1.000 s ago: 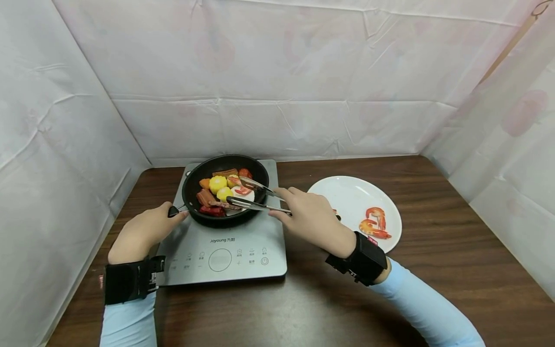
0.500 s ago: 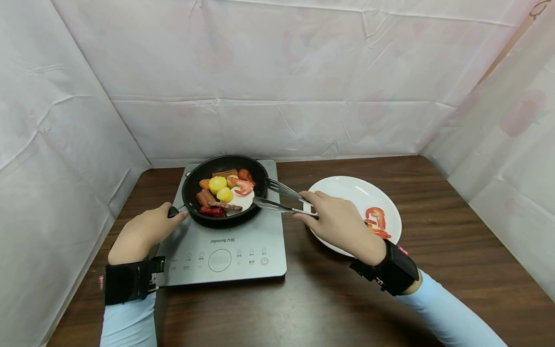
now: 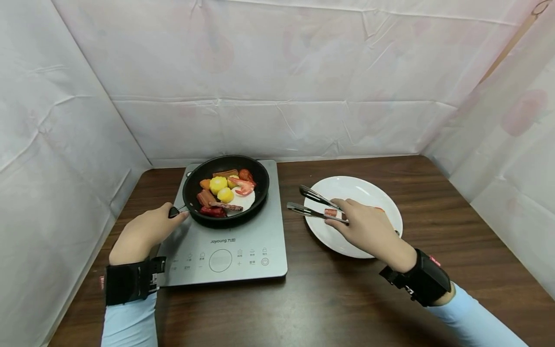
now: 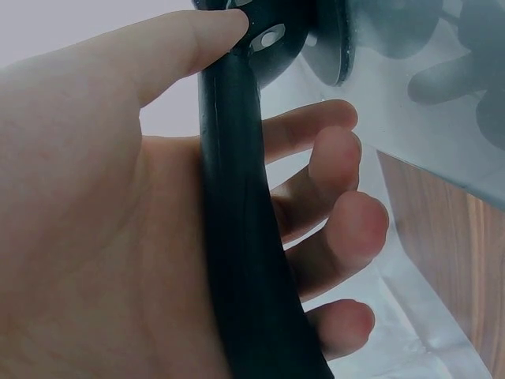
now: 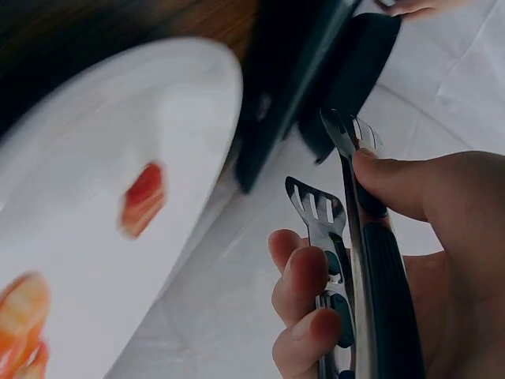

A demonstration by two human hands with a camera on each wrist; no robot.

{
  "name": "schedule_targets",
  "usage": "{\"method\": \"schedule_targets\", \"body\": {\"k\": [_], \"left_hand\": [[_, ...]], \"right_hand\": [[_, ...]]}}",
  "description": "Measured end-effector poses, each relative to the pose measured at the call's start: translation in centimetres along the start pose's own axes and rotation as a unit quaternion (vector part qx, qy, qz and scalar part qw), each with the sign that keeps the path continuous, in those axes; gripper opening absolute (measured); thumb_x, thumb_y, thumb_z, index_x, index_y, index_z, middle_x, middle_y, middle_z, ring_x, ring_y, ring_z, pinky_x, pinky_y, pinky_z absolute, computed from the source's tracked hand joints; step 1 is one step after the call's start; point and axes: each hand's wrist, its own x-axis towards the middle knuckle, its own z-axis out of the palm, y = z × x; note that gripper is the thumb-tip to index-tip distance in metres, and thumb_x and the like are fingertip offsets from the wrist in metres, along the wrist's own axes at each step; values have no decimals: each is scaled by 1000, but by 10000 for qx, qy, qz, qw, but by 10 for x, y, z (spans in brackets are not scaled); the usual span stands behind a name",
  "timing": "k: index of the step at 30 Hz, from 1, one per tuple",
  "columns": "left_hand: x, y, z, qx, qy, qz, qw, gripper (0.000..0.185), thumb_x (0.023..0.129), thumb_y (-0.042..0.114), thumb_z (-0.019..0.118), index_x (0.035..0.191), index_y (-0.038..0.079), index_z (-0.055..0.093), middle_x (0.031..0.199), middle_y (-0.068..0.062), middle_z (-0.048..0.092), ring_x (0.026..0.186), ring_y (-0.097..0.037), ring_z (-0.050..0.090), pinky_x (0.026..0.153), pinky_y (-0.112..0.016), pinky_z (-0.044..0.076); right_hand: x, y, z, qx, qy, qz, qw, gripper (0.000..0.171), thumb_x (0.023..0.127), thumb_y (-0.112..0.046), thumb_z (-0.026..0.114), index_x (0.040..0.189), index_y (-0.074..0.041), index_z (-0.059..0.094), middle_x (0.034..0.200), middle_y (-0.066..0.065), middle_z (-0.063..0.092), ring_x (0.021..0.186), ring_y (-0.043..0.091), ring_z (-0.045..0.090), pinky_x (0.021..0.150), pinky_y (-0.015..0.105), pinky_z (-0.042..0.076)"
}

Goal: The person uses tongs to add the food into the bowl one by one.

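My left hand (image 3: 145, 233) grips the black handle (image 4: 237, 197) of the frying pan (image 3: 194, 185), its fingers curled round it in the left wrist view. In the pan lie a fried egg (image 3: 244, 202), a shrimp (image 3: 244, 187), yellow corn pieces (image 3: 218, 183) and several sausage-like and red pieces. Metal tongs (image 3: 309, 211) are held in my right hand (image 3: 370, 233) over the white plate (image 3: 368, 193). Their tips stand apart with nothing between them, beyond the plate's left rim. A small red-and-white piece (image 5: 144, 199) lies on the plate. Shrimp (image 5: 20, 324) show at the right wrist view's edge.
The pan stands on a silver induction cooktop (image 3: 260, 250) at the left of the dark wooden table (image 3: 303, 299). Pale plastic sheeting (image 3: 277, 130) walls the table at the back and sides. A strip of bare wood separates cooktop and plate.
My right hand has drawn the tongs away from the pan, rightward to over the plate. The shrimp on the egg stays in the pan. My left hand holds still on the handle.
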Motion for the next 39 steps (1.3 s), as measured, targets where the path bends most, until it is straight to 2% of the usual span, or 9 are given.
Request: {"method": "schedule_targets", "body": {"k": [2,5,9,14,20,26,31,35,39], "left_hand": [[0,0,0,1,7,5,10000,89,106,60,32,154,-15,22,146,-43,41,129,-59,50,97,-70,46],[1,0,1,8,16,-3,10000,89,106,59,32,154,-15,22,147,-43,41,129,-59,49,96,-70,47],[1,0,1,4,8,0,10000,89,106,60,32,154,-14,22,148,-42,40,131,-60,47,97,-70,47],[1,-1,0,-18,7,3,10000,90,105,61,32,154,-13,22,147,-42,41,130,-60,48,96,-71,46],[2,0,1,-5,42,4,10000,88,106,59,33,154,-14,24,147,-42,41,130,-60,48,96,-70,47],[3,0,2,-19,55,4,10000,87,106,58,35,153,-14,25,147,-42,42,130,-59,49,97,-70,47],[3,-1,0,-3,13,27,10000,90,105,61,32,154,-14,23,147,-43,41,130,-60,48,98,-72,45],[3,-2,0,14,4,28,10000,90,106,61,32,154,-14,22,147,-43,41,130,-60,48,98,-72,45],[2,-1,1,-5,2,26,10000,90,105,61,31,154,-14,22,146,-43,42,129,-59,50,98,-71,45]], "right_hand": [[-3,9,0,-63,-54,38,10000,46,95,-46,70,130,-16,65,92,-1,70,75,13,67,56,36,47],[-9,21,0,-102,-159,119,9998,45,95,-45,70,128,-15,65,93,-1,71,78,15,69,59,38,51],[-16,34,1,-191,-284,244,9991,47,95,-46,69,128,-13,65,101,4,74,85,20,72,59,42,52],[-23,45,3,-261,-376,388,9982,53,96,-48,68,132,-10,65,120,13,73,98,31,73,60,46,54],[-26,52,5,-266,-435,426,9978,52,95,-45,69,131,-8,65,128,14,71,105,35,72,63,49,55],[-28,56,6,-264,-560,514,9968,49,93,-43,72,127,-9,66,126,10,70,93,30,73,56,42,51],[-30,57,8,-248,-645,567,9960,44,93,-43,73,122,-11,67,114,10,73,81,24,71,49,36,42],[-33,59,9,-298,-468,493,9972,45,93,-43,72,127,-12,69,114,13,75,81,30,72,47,36,41],[-37,61,10,-298,-240,439,9983,42,94,-39,72,128,-14,70,117,12,76,78,33,72,45,35,39]]}}
